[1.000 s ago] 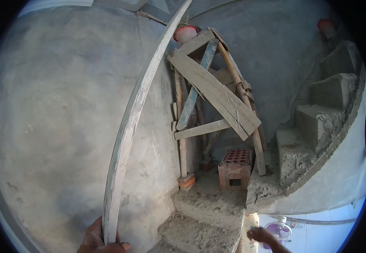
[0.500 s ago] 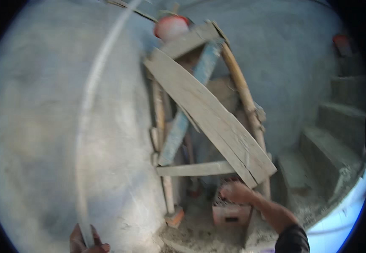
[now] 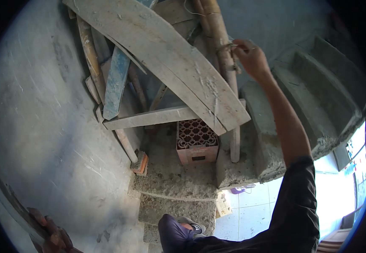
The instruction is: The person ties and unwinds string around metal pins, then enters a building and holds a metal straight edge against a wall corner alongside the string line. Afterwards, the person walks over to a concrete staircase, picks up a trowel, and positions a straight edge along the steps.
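Observation:
At the lower left, my left hand (image 3: 52,236) is closed round a long thin pole (image 3: 15,201), which curves up along the left rim of the view. My right arm is stretched forward. At its end my right hand (image 3: 252,59) has its fingers closed at the binding (image 3: 226,47) on a bamboo post (image 3: 214,27); the fingertips are partly hidden. That post is part of a wooden scaffold, with a wide cement-smeared plank (image 3: 170,59) slanting across it. Behind the plank shows a blue board (image 3: 116,82), and a pale crossbar (image 3: 153,118) runs below.
A red crate (image 3: 197,154) with round cells stands under the scaffold. Bricks (image 3: 139,163) prop the left leg. Concrete steps (image 3: 305,90) climb at the right, and rough steps (image 3: 174,206) lie below near my knee. White floor tiles (image 3: 250,215) show beyond the stair edge.
The view has tipped down and come closer to the scaffold. My right hand has gone from over the crate up to the bamboo post. My left hand still holds the pole, now farther left.

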A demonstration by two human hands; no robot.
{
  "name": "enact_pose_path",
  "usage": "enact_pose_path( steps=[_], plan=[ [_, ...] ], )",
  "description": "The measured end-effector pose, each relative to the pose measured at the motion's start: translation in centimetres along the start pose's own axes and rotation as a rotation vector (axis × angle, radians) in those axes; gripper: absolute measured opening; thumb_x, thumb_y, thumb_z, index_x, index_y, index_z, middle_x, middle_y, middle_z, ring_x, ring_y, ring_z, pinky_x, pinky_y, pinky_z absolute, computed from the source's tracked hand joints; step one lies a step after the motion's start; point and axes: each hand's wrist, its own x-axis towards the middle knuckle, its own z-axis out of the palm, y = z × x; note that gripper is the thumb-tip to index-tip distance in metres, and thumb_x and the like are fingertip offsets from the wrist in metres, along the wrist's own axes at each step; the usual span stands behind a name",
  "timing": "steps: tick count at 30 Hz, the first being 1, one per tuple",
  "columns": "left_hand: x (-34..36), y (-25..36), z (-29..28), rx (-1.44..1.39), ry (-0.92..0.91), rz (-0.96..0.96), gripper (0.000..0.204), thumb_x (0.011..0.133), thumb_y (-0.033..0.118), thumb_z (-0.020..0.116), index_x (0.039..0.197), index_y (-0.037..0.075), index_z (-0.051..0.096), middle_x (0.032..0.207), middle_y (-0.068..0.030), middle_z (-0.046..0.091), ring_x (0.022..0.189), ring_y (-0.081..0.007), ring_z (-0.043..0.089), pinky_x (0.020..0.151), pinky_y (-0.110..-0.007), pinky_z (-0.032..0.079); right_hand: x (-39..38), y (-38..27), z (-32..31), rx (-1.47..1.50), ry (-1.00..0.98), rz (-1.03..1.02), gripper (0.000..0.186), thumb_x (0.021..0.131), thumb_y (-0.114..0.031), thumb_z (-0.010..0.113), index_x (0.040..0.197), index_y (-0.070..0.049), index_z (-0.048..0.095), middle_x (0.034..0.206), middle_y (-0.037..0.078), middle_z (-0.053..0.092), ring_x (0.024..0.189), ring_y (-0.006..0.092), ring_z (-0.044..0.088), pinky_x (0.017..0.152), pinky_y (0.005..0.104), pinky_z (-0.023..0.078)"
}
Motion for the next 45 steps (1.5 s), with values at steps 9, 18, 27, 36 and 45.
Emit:
enact_pose_path(
  steps=[9,18,27,36,45],
  plan=[
    [4.4,0.0,-0.7,0.326,0.141,-0.278,0.036,0.074,-0.003,0.062,0.106,0.009,0.05,0.072,0.0008,0.051,0.05,-0.0101,0.05,0.041,-0.026,0.042,12.1,-12.3,1.5,0.088,0.188,-0.169,0.025,0.085,-0.013,0.054,0.106,-0.003,0.064,0.098,0.017,0.063,0.092,0.0316,0.062,0.083,0.0357,0.048],
    [12.4,2.0,2.2,0.276,0.217,-0.506,0.067,0.078,0.002,0.067,0.137,0.002,0.034,0.097,-0.0056,0.05,0.082,-0.0157,0.051,0.073,-0.03,0.046,34.1,-23.4,1.9,-0.181,0.345,-0.483,0.022,0.088,-0.017,0.054,0.106,-0.007,0.063,0.105,0.015,0.061,0.098,0.0339,0.06,0.085,0.0409,0.049],
    [18.1,1.2,1.4,0.37,0.254,-0.427,0.045,0.078,-0.001,0.064,0.119,0.004,0.046,0.085,-0.002,0.049,0.074,-0.0128,0.05,0.067,-0.028,0.044,51.9,-29.7,5.4,-0.195,0.466,-0.371,0.034,0.087,-0.029,0.058,0.112,-0.007,0.063,0.105,0.017,0.063,0.104,0.034,0.059,0.091,0.0409,0.046],
    [20.3,1.9,1.2,0.371,0.238,-0.396,0.029,0.076,0.006,0.074,0.096,0.008,0.053,0.064,0.0024,0.052,0.053,-0.0078,0.05,0.047,-0.025,0.041,66.0,-35.6,5.9,0.463,-0.042,-0.208,0.058,0.081,-0.05,0.068,0.1,0.004,0.062,0.066,0.005,0.052,0.056,0.0135,0.054,0.043,0.0267,0.04],
    [21.2,2.0,3.9,0.353,0.319,-0.397,0.054,0.078,0.007,0.071,0.127,0.005,0.049,0.067,0.0023,0.05,0.054,-0.0095,0.049,0.05,-0.026,0.042,73.3,-39.4,8.8,0.785,0.28,-0.252,0.037,0.081,-0.033,0.071,0.079,0.003,0.062,0.072,0.012,0.061,0.057,0.0202,0.06,0.047,0.0315,0.046]
  ],
)
